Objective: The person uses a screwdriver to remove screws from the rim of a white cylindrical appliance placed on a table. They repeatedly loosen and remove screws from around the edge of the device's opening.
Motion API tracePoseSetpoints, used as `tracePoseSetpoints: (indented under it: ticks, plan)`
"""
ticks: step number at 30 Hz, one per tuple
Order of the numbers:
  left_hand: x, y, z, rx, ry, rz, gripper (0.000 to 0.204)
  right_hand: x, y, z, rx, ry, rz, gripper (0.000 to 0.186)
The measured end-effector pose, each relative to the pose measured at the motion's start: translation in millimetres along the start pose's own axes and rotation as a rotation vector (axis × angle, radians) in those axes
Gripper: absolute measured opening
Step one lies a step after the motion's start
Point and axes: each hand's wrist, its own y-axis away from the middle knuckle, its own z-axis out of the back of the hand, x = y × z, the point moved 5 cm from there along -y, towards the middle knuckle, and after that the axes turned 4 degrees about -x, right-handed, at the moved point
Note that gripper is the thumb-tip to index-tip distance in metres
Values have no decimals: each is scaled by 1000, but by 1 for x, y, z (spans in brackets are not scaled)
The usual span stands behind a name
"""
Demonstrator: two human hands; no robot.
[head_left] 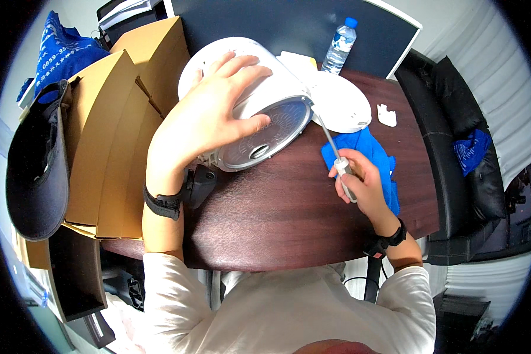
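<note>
Lying tilted on the dark reddish-brown wood-grain table (265, 230): white, rounded plastic housing (278, 84). Right of housing: white oval plastic cover (339, 101). Left hand (209, 121) spread open upon housing. Right hand (364, 182), right of housing, closed around slim grey-handled metal screwdriver (341, 166), tip near housing's rim.

White characters and digits run across the blue fabric (62, 52) at upper left. Smaller markings on the bottle label (343, 42), appliance base (286, 123) and blue bundle (472, 152) at right are too small to read.
</note>
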Motion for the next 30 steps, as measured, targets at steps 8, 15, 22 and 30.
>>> tracePoseSetpoints:
  ticks: [8, 15, 22, 30]
  plan:
    - [-4, -2, -5, 27, -102, -64, 68, 12, 4, -7, -74, 305, 121, 42]
    - [-6, -1, -10, 85, -106, -40, 67, 11, 3, -5, -131, 434, 154, 39]
    - [-6, -2, -12, 80, -134, -41, 69, 23, 2, -4, -217, 677, 329, 37]
    - [-6, -2, -15, 60, -150, -41, 73, 35, 3, -6, -220, 812, 447, 36]
